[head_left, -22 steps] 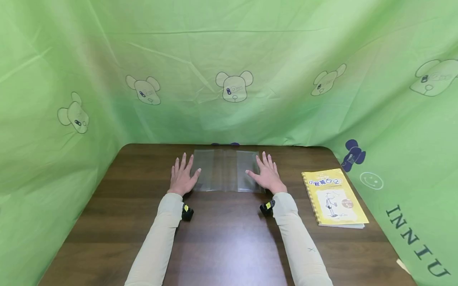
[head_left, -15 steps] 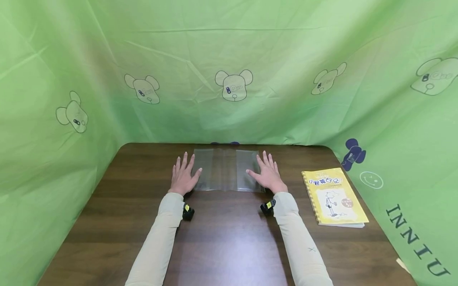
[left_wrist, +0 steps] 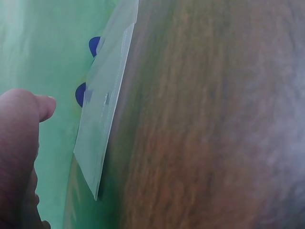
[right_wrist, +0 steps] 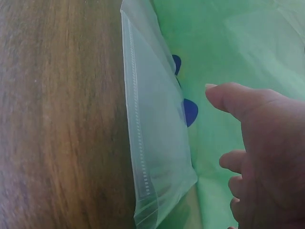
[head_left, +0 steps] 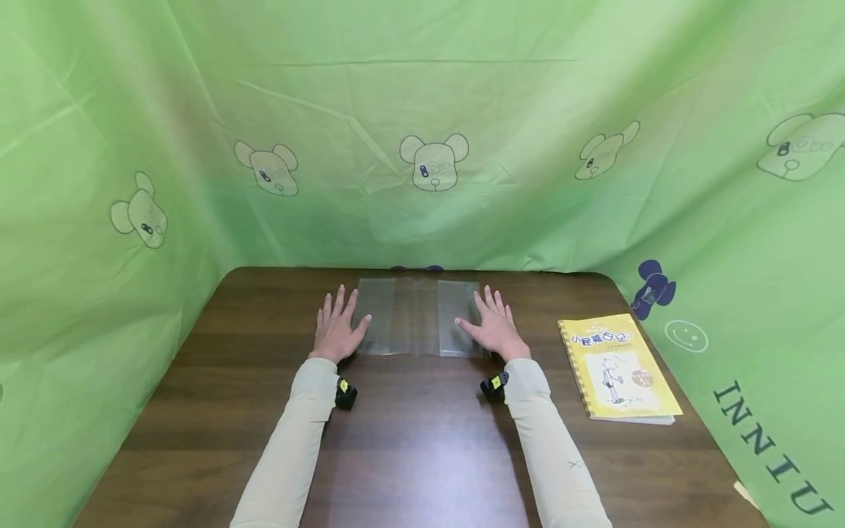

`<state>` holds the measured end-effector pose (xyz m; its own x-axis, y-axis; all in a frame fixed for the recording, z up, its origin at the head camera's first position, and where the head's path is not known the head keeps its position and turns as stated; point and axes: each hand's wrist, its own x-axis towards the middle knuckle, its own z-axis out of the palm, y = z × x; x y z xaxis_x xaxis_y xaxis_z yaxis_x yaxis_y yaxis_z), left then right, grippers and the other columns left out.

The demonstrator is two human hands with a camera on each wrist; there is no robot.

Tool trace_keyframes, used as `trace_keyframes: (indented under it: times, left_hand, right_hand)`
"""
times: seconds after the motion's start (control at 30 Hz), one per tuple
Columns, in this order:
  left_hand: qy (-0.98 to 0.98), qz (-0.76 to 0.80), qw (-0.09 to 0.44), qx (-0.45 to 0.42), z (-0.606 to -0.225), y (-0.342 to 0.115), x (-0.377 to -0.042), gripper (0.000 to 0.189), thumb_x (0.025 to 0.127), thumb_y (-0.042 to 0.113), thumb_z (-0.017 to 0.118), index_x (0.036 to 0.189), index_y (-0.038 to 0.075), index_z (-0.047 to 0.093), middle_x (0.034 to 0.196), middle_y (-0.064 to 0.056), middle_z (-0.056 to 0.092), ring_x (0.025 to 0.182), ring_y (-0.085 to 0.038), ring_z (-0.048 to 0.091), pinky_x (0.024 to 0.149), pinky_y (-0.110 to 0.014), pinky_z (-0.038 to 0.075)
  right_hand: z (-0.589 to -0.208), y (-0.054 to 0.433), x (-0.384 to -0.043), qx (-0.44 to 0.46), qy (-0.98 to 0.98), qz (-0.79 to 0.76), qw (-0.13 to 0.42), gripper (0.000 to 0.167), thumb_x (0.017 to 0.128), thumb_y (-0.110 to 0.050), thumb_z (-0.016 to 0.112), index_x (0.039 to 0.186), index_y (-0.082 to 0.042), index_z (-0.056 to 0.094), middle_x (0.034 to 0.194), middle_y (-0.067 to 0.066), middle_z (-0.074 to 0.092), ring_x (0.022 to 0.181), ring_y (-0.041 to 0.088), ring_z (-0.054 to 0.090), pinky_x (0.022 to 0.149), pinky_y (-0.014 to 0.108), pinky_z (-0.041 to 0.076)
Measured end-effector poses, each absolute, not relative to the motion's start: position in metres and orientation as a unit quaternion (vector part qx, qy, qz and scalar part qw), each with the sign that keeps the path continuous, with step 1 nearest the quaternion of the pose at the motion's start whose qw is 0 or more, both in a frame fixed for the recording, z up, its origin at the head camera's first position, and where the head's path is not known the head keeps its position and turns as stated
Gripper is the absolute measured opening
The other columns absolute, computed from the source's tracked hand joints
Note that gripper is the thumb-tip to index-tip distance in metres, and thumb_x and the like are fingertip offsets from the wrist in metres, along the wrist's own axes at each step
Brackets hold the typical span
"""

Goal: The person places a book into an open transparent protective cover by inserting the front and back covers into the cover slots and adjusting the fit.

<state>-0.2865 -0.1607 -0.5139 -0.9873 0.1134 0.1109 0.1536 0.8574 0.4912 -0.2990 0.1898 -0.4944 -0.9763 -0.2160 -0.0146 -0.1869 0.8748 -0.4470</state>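
A clear plastic book cover [head_left: 416, 319] lies spread flat near the back of the table, with a flap folded in at each side. By its left edge is my left hand [head_left: 338, 330], palm down, fingers straight and spread, thumb toward the plastic. My right hand [head_left: 496, 330] is at the cover's right edge in a mirrored pose, its thumb over the right flap. Both hands hold nothing. In the left wrist view the thumb [left_wrist: 40, 107] shows beside the cover [left_wrist: 105, 105]; the right wrist view shows the cover's stitched-looking seam [right_wrist: 138, 119]. Whether either hand presses the plastic, I cannot tell.
A yellow spiral-edged book [head_left: 620, 367] with a cartoon figure lies on the right side of the brown wooden table [head_left: 422, 440]. A green cloth [head_left: 330, 95] printed with bear heads hangs behind and along both sides.
The head view tilts slightly, so everything sits a little lower in the picture. Both hands, the plastic cover and the yellow book stay where they were on the table.
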Motion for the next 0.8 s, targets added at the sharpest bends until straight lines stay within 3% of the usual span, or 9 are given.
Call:
trace_keyframes:
  times: [0.5, 0.63, 0.8]
  left_hand:
    - [-0.961, -0.27, 0.026, -0.054, -0.512, -0.153, -0.284, 0.071, 0.106, 0.044, 0.043, 0.164, 0.012, 0.017, 0.171, -0.019, 0.002, 0.154, -0.049, 0.001, 0.121, -0.069, 0.008]
    - [-0.952, -0.292, 0.043, -0.08, -0.515, -0.142, -0.287, 0.069, 0.105, 0.037, 0.05, 0.162, 0.007, 0.025, 0.17, -0.021, 0.009, 0.153, -0.05, 0.007, 0.122, -0.067, 0.014]
    - [-0.92, -0.366, 0.077, -0.116, -0.512, -0.114, -0.282, 0.057, 0.099, 0.019, 0.058, 0.149, -0.004, 0.046, 0.161, -0.027, 0.031, 0.148, -0.05, 0.026, 0.12, -0.062, 0.025]
  right_hand:
    - [-0.499, 0.191, -0.297, -0.098, 0.964, -0.245, 0.027, 0.091, 0.1, -0.058, 0.051, 0.162, -0.002, 0.016, 0.169, 0.024, 0.0, 0.156, 0.045, -0.001, 0.124, 0.064, 0.005]
    - [-0.498, 0.198, -0.295, -0.095, 0.965, -0.242, 0.039, 0.091, 0.1, -0.058, 0.05, 0.162, -0.002, 0.016, 0.169, 0.024, 0.002, 0.155, 0.045, 0.0, 0.123, 0.065, 0.004]
    - [-0.492, 0.215, -0.293, -0.094, 0.969, -0.221, 0.063, 0.083, 0.102, -0.05, 0.051, 0.158, 0.006, 0.025, 0.165, 0.031, 0.013, 0.152, 0.051, 0.01, 0.121, 0.069, 0.008]
